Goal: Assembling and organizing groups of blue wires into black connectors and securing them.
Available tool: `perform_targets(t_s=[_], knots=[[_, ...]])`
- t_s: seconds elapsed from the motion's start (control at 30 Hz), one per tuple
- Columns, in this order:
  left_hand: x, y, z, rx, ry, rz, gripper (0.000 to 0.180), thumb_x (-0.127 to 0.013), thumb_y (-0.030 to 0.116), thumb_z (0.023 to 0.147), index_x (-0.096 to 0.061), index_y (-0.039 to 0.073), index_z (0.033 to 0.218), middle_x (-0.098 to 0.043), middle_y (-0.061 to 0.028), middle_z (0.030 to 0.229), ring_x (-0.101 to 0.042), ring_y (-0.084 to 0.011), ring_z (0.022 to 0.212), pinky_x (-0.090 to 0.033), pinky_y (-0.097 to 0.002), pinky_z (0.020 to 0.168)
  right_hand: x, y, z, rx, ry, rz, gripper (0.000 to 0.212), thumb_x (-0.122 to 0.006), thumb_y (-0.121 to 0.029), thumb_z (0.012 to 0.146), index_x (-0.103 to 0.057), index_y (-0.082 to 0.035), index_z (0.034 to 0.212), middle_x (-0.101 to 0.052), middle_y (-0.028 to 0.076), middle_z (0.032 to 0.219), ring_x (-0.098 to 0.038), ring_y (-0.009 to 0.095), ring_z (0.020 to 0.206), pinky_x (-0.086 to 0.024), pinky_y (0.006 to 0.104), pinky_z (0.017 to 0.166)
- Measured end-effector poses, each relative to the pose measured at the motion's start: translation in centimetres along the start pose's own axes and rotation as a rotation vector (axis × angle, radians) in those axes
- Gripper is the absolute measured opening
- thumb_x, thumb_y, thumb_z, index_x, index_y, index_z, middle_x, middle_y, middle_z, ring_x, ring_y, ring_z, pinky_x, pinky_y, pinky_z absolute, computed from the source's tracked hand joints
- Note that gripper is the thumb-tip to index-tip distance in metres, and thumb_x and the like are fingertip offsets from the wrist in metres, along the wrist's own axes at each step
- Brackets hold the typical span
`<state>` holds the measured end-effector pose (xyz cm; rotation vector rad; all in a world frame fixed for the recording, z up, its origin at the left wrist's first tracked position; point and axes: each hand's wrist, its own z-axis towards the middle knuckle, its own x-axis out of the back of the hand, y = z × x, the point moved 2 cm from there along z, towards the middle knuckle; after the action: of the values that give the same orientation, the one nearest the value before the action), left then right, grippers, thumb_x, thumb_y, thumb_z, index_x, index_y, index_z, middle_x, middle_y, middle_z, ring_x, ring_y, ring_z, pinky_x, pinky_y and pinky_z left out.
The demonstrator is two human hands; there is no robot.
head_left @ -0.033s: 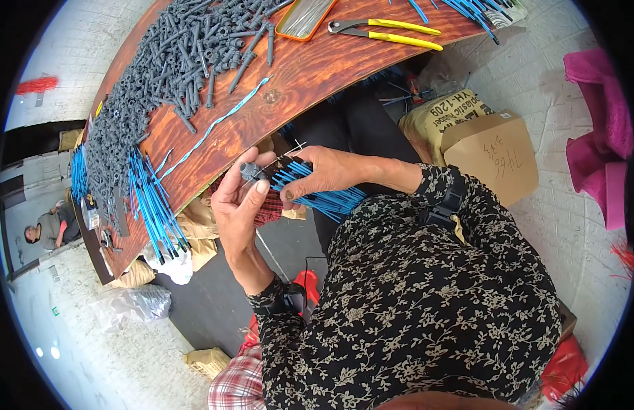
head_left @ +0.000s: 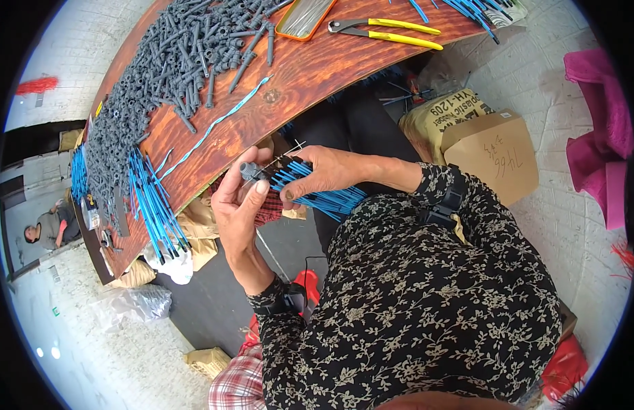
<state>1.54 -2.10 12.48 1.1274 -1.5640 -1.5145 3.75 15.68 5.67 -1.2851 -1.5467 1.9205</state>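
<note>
Between the thumb and fingers of my left hand [head_left: 236, 210] is a dark grey plastic fitting [head_left: 250, 171] with a round open end. Just to its right, my right hand [head_left: 322, 172] is closed around a bundle of thin blue rods [head_left: 334, 200] with black tips. The tips point toward the fitting. Thin wire-like strands [head_left: 295, 147] stick out by the right fingertips; I cannot make out which finger holds them. Both hands are close together over my lap, off the near edge of the wooden table [head_left: 289, 92].
On the table lie a large heap of grey plastic fittings [head_left: 187, 61], yellow-handled pliers [head_left: 399, 33], an orange-rimmed tray of thin pins [head_left: 303, 19] and a twisted blue strip [head_left: 214, 126]. More blue rods [head_left: 149, 205] overhang its left edge. A cardboard box [head_left: 494, 154] stands right; a person [head_left: 50, 229] is far left.
</note>
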Motion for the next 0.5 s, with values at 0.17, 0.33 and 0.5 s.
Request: perform_targets(t_s=[0.17, 0.33, 0.5], knots=[[0.71, -0.44, -0.09, -0.086, 0.023, 0.138, 0.056, -0.072, 0.007, 0.087, -0.050, -0.004, 0.138, -0.065, -0.0145, 0.119, -0.061, -0.0166, 0.107, -0.049, -0.0312, 0.095, 0.29, -0.40, 0.32, -0.075, -0.028, -0.010, 0.030, -0.075, -0.028, 0.088, -0.066, -0.003, 0.103, -0.071, 0.002, 0.091, -0.062, 0.008, 0.083, -0.052, 0.0271, 0.075], [0.06, -0.16, -0.27, -0.096, 0.039, 0.126, 0.056, -0.072, 0.007, 0.088, -0.050, -0.005, 0.138, -0.064, -0.0162, 0.121, -0.061, -0.0171, 0.107, -0.049, -0.0310, 0.095, 0.43, -0.31, 0.58, -0.099, -0.047, 0.037, 0.033, -0.075, -0.030, 0.088, -0.066, -0.003, 0.104, -0.069, 0.000, 0.091, -0.062, 0.007, 0.084, -0.052, 0.0265, 0.074], [0.49, -0.49, -0.04, -0.109, 0.004, 0.108, 0.057, -0.071, 0.006, 0.088, -0.049, -0.006, 0.138, -0.064, -0.0167, 0.121, -0.061, -0.0174, 0.107, -0.049, -0.0312, 0.095, 0.29, 0.21, 0.58, -0.063, 0.008, 0.057, 0.034, -0.076, -0.031, 0.087, -0.066, -0.003, 0.105, -0.068, -0.001, 0.090, -0.061, 0.007, 0.082, -0.052, 0.0263, 0.074]])
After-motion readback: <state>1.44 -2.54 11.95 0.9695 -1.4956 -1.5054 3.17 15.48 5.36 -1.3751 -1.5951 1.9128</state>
